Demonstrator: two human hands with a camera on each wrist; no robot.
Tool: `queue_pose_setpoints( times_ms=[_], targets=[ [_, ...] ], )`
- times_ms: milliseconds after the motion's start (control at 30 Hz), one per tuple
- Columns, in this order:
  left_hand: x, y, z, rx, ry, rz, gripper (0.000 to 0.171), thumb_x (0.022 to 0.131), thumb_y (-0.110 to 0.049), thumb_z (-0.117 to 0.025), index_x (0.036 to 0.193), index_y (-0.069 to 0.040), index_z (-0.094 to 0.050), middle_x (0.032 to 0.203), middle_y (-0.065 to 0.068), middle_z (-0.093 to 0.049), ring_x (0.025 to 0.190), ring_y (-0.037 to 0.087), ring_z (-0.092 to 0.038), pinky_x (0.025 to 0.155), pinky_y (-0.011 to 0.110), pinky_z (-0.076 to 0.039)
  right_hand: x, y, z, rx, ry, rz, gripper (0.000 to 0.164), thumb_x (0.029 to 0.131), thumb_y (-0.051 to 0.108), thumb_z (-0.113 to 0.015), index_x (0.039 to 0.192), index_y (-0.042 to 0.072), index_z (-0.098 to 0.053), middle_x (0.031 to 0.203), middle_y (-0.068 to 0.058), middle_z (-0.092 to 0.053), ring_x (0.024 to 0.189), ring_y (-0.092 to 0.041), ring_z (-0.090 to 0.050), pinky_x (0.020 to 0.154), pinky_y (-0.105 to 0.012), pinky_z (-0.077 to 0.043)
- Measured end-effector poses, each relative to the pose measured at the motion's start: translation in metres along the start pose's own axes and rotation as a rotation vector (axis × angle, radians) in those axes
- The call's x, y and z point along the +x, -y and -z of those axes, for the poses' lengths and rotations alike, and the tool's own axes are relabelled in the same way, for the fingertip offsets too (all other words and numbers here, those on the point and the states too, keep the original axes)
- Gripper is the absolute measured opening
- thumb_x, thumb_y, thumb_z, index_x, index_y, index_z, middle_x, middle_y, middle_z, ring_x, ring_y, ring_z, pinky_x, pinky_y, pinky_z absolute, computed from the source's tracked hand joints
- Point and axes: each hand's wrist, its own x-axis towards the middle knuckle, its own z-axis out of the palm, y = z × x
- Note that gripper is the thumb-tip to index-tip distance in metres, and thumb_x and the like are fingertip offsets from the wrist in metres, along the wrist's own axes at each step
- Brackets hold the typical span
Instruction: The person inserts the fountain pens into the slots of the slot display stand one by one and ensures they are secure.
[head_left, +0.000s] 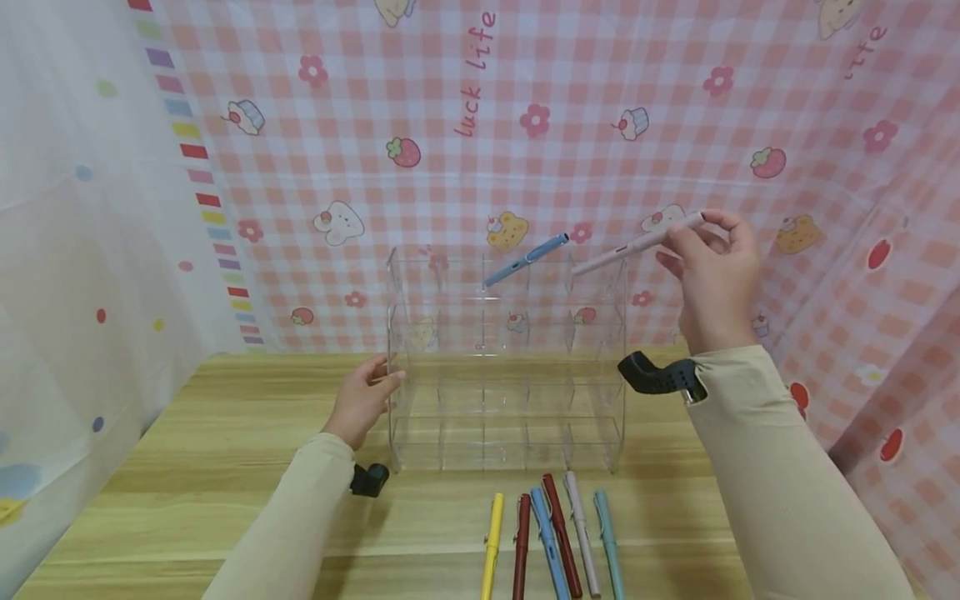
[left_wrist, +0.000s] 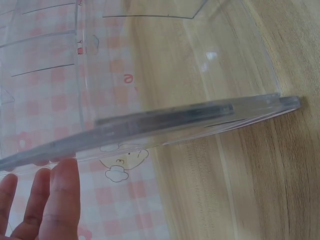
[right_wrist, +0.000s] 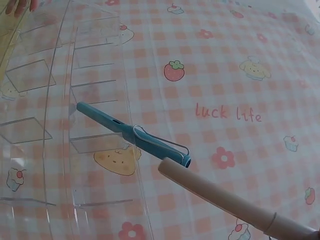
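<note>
My left hand (head_left: pixel 363 400) rests its fingertips against the left side panel of a clear acrylic rack (head_left: pixel 388 400). In the left wrist view, straight fingers (left_wrist: pixel 62 200) meet the panel's edge. My right hand (head_left: pixel 716 279) pinches a pale pink pen (head_left: pixel 637 244) near its upper end, above the rack's right side. The pen slants down leftward, its lower tip overlapping the rack's top row in the head view. A blue pen (head_left: pixel 527 260) leans, tilted, in the top row near the middle. In the right wrist view, the held pen (right_wrist: pixel 215 192) passes close to the blue pen (right_wrist: pixel 132 134).
On the wooden table (head_left: pixel 225 467) before the rack lie several pens: yellow (head_left: pixel 492 546), two dark red (head_left: pixel 521 546), blue (head_left: pixel 551 546), pale lilac (head_left: pixel 582 533) and teal (head_left: pixel 609 546). A pink checked cloth (head_left: pixel 450 200) hangs close behind the rack.
</note>
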Motion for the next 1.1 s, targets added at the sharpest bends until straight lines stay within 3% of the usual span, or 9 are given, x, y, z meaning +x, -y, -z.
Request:
queue_pose_setpoints(
  times_ms=[500,867,1100],
  targets=[
    [0.000,-0.002,0.000,0.006,0.006,-0.001,0.057,0.100,-0.023,-0.054,0.150,-0.006,-0.033,0.141,0.020,-0.043,0.126,0.035,-0.046,0.098,0.048,-0.046,0.023,-0.008,-0.021,0.038,-0.108,0.005,0.025,0.087,-0.003,-0.065,0.103,0.011,-0.052,0.100,-0.010,-0.057,0.088,-0.019,-0.069,0.073,-0.027,-0.057],
    [0.000,-0.001,0.000,0.003,0.005,-0.009,0.057,0.100,-0.022,-0.054,0.150,-0.005,-0.033,0.140,0.021,-0.044,0.126,0.036,-0.046,0.099,0.049,-0.045,0.024,-0.026,-0.034,-0.052,-0.088,-0.010,0.020,0.089,0.001,-0.064,0.100,0.014,-0.053,0.100,-0.009,-0.059,0.088,-0.019,-0.068,0.074,-0.025,-0.056],
    [0.000,0.000,0.000,0.007,0.002,-0.001,0.058,0.100,-0.022,-0.055,0.150,-0.004,-0.032,0.141,0.021,-0.044,0.126,0.036,-0.047,0.099,0.049,-0.045,0.022,-0.037,-0.041,-0.038,-0.063,-0.019,0.021,0.088,-0.003,-0.063,0.095,0.013,-0.052,0.095,-0.008,-0.058,0.081,-0.017,-0.067,0.066,-0.023,-0.056]
  ],
)
